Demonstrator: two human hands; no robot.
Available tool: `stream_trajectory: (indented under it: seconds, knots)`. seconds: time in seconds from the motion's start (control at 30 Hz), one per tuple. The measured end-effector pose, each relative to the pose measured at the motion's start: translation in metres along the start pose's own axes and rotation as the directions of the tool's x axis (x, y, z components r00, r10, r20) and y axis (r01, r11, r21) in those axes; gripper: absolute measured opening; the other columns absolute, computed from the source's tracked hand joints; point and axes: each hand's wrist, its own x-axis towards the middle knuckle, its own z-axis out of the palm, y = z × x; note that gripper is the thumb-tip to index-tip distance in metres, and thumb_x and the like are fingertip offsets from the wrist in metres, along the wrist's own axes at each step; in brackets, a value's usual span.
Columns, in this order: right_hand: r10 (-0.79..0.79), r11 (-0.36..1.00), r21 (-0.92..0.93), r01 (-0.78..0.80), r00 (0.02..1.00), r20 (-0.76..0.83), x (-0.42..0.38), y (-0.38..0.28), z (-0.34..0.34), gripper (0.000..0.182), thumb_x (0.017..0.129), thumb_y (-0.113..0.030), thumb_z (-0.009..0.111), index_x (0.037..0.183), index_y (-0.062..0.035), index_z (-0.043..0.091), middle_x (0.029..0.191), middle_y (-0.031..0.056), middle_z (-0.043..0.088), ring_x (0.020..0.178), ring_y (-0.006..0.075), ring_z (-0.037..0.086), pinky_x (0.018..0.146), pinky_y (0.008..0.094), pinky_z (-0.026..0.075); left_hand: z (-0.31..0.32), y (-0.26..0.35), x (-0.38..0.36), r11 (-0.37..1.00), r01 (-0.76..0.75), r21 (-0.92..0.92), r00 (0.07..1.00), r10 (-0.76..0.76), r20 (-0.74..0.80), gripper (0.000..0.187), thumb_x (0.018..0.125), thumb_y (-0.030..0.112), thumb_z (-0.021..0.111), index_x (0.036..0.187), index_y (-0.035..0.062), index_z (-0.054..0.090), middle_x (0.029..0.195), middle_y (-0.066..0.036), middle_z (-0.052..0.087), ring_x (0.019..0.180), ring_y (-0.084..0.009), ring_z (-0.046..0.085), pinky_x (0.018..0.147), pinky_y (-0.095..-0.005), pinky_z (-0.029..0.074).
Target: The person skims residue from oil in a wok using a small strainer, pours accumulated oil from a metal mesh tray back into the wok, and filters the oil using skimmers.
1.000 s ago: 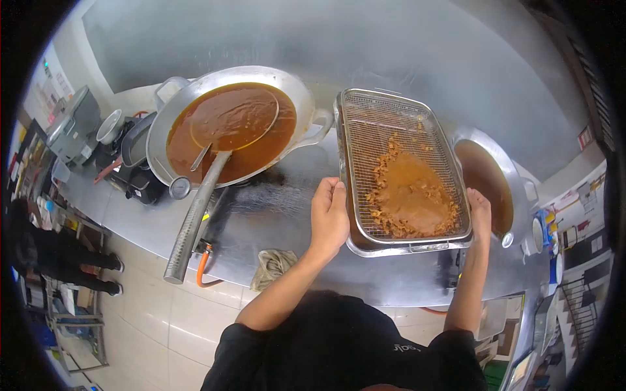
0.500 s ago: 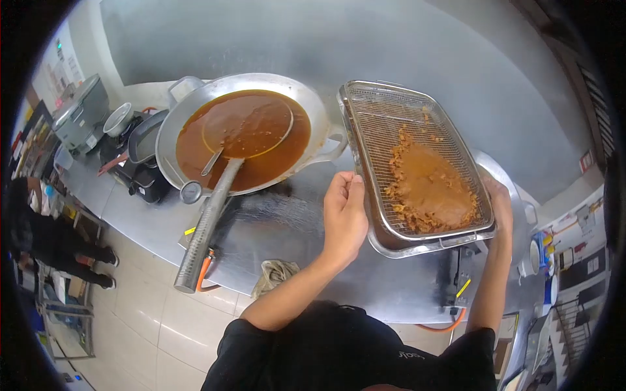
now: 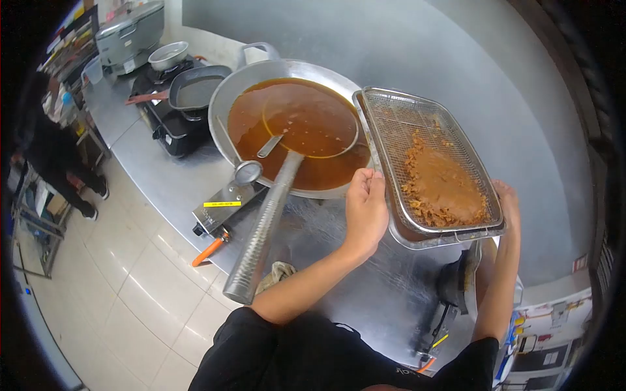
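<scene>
My left hand (image 3: pixel 367 212) grips the left edge of a metal tray (image 3: pixel 417 243), thumb on the rim. At the right edge, my right hand (image 3: pixel 508 202) holds the same tray, its fingers partly hidden behind it. A wire mesh basket (image 3: pixel 398 120) rests in the tray, tilted, with brown crumbly residue (image 3: pixel 447 186) on the mesh. Left of the tray is a large wok (image 3: pixel 225 127) of brown oily liquid (image 3: pixel 293 111). A round strainer lies in the liquid, its long ridged handle (image 3: pixel 261 241) sticking out over the wok's front rim.
A small round sieve (image 3: pixel 248 172) hangs at the wok rim. Farther left are a square pan (image 3: pixel 199 91) on a black stove, a metal bowl (image 3: pixel 168 56) and a large cooker (image 3: pixel 130 39). A cloth (image 3: pixel 277 274) lies near my left forearm. Another person (image 3: pixel 55 146) stands far left.
The view has turned left, so the wok and stove appear farther right. The tray is still in both hands and now overlaps the wok's right rim in view.
</scene>
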Motion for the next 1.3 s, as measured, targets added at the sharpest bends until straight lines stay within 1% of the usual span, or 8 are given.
stream_trajectory:
  seconds: [0.1,0.27,0.57,0.8,0.97,1.1,1.2,1.3]
  knots:
    - [-0.002,0.997,-0.078,0.003,1.0,0.008,0.006,-0.005,-0.003,0.028,0.098,-0.021,0.05,0.093,0.0018,0.066,0.08,0.0041,0.065,0.064,0.0092,0.058,0.056,0.0243,0.048,-0.005,0.0,-0.007,0.998,0.063,-0.032,0.998,-0.062,0.028,0.015,0.102,0.013,0.042,0.1,0.0019,0.052,0.094,-0.004,0.059,0.087,-0.0075,0.052,0.081,-0.0248,0.042]
    - [-0.052,0.977,-0.209,0.051,0.999,0.001,0.008,-0.007,-0.009,0.028,0.099,-0.022,0.05,0.093,0.0009,0.064,0.079,0.0034,0.065,0.063,0.0084,0.058,0.057,0.024,0.05,-0.018,0.005,-0.018,0.993,0.053,-0.107,0.999,-0.052,0.016,0.015,0.102,0.013,0.043,0.1,0.0015,0.052,0.093,-0.004,0.06,0.085,-0.0075,0.053,0.079,-0.0248,0.043]
    - [-0.039,0.971,-0.238,0.037,0.999,-0.003,0.008,-0.015,-0.004,0.028,0.097,-0.022,0.051,0.093,0.001,0.066,0.078,0.0035,0.064,0.065,0.0105,0.057,0.058,0.0271,0.047,-0.018,0.0,-0.017,0.995,0.055,-0.087,0.998,-0.058,-0.031,0.016,0.101,0.014,0.043,0.1,0.0011,0.053,0.091,-0.004,0.059,0.084,-0.0079,0.053,0.078,-0.0249,0.043]
    - [-0.017,0.988,-0.156,0.023,0.999,0.039,0.008,-0.016,-0.007,0.026,0.098,-0.021,0.051,0.091,0.0006,0.065,0.077,0.0032,0.066,0.062,0.0086,0.06,0.055,0.0234,0.049,-0.016,0.001,-0.016,0.984,0.108,-0.142,0.992,-0.116,-0.052,0.016,0.101,0.015,0.044,0.1,0.0015,0.053,0.091,-0.004,0.059,0.083,-0.008,0.053,0.078,-0.0256,0.043]
    - [0.015,0.982,-0.19,-0.018,1.0,-0.014,0.002,-0.001,-0.006,0.029,0.098,-0.023,0.05,0.096,0.0007,0.067,0.082,0.003,0.066,0.067,0.0098,0.059,0.061,0.0265,0.049,-0.013,0.017,-0.007,0.999,0.038,0.011,0.999,-0.038,0.016,0.017,0.101,0.016,0.045,0.098,0.0015,0.053,0.09,-0.003,0.058,0.083,-0.0068,0.052,0.077,-0.0244,0.043]
    - [-0.017,0.998,-0.062,0.014,0.999,-0.041,-0.01,0.025,-0.001,0.03,0.098,-0.025,0.051,0.099,0.0007,0.067,0.086,0.0024,0.067,0.073,0.0091,0.059,0.066,0.0252,0.048,0.0,0.027,0.006,0.982,-0.054,0.183,0.997,0.042,0.069,0.017,0.1,0.014,0.046,0.096,-0.0007,0.052,0.075,0.0,0.054,0.065,-0.0054,0.047,0.059,-0.0257,0.04]
    - [-0.01,1.0,0.028,0.011,0.999,-0.037,-0.005,0.064,-0.013,0.03,0.097,-0.025,0.052,0.099,0.0008,0.067,0.089,0.003,0.067,0.076,0.0095,0.059,0.069,0.025,0.047,0.006,0.017,0.014,0.963,-0.126,0.24,0.989,0.102,0.108,0.017,0.1,0.014,0.046,0.094,-0.0009,0.051,0.071,-0.001,0.052,0.062,-0.006,0.045,0.055,-0.0272,0.039]
    - [0.072,0.996,0.047,-0.071,0.997,-0.037,0.013,0.089,-0.017,0.029,0.097,-0.024,0.052,0.098,0.0007,0.067,0.089,0.0028,0.066,0.076,0.0097,0.057,0.07,0.025,0.046,0.018,-0.002,0.028,0.964,-0.087,0.25,0.995,0.072,0.07,0.018,0.1,0.015,0.046,0.094,-0.0009,0.05,0.071,-0.002,0.052,0.063,-0.0071,0.047,0.057,-0.0279,0.039]
